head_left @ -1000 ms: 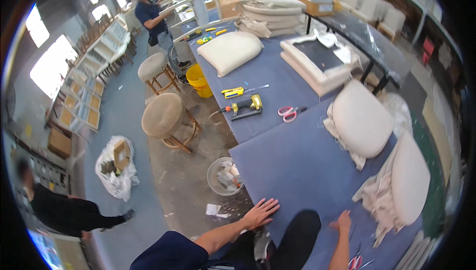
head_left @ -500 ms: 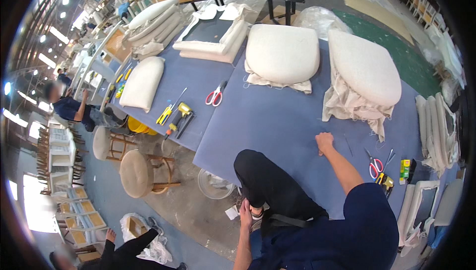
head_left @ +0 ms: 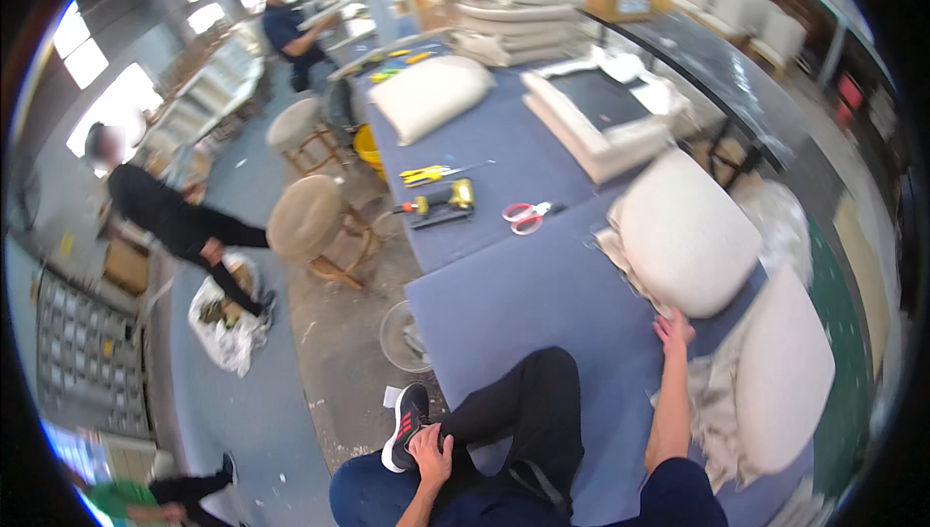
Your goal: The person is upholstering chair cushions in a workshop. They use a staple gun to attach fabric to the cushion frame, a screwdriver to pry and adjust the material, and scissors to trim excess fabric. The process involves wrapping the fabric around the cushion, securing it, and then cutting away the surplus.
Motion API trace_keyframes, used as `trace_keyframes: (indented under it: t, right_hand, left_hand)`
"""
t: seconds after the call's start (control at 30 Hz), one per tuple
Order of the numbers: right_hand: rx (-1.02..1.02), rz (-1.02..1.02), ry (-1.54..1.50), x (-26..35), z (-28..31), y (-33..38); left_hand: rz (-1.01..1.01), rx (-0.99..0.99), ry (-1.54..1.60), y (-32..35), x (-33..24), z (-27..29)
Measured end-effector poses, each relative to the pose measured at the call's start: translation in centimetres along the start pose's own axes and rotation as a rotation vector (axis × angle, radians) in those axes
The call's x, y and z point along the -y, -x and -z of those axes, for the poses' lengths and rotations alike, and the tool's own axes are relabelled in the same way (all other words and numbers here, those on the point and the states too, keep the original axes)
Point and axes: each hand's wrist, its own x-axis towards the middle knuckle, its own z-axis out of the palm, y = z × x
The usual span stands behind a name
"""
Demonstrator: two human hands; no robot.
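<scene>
Directions read from a clock face centred on the nearer cream seat cushion [head_left: 693, 232], 12 at the top. This cushion lies rounded side up on the blue-covered table [head_left: 504, 319], its loose cloth [head_left: 617, 258] gathered along the lower left rim. At 6 o'clock I have the right hand [head_left: 675, 330], its fingers reaching to the rim; whether they pinch the cloth or merely touch it, I cannot tell. At about 8 o'clock the left hand [head_left: 429, 454] holds nothing I can make out, its fingers loosely spread beside the dark shoe [head_left: 407, 427]. The farther cream cushion [head_left: 790, 372] lies at 5 o'clock; red-handled scissors [head_left: 528, 217] and a yellow-and-black staple gun [head_left: 443, 204] lie at 9.

To handle the cushion well, I would set the fingers under its firm body, since the slack cloth would probably drag or fray. The left hand, I judge, would best steady the opposite side, keeping the cushion level and its cloth clear of the neighbouring one.
</scene>
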Motion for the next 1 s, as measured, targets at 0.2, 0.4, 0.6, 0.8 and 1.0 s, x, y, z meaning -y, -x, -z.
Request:
trace_keyframes:
  t: [0.2,0.4,0.6,0.8,1.0]
  right_hand:
    - [0.037,0.023,0.049,-1.2,1.2,-4.2]
    - [0.187,0.187,0.251,-1.4,2.4,-3.8]
    - [0.252,0.412,0.137,-2.7,0.4,2.8]
    - [0.249,0.426,0.249,-4.2,-3.3,16.4]
    - [0.017,0.308,0.635,-15.5,6.9,24.7]
  left_hand:
    - [0.013,0.090,-0.028,0.7,-0.3,0.6]
    - [-0.045,0.159,0.003,-1.3,0.5,0.9]
    - [-0.174,0.259,0.063,-2.7,2.8,0.6]
    - [-0.130,0.397,0.258,-4.6,1.3,2.9]
    - [-0.007,0.655,0.396,-9.1,4.5,2.0]
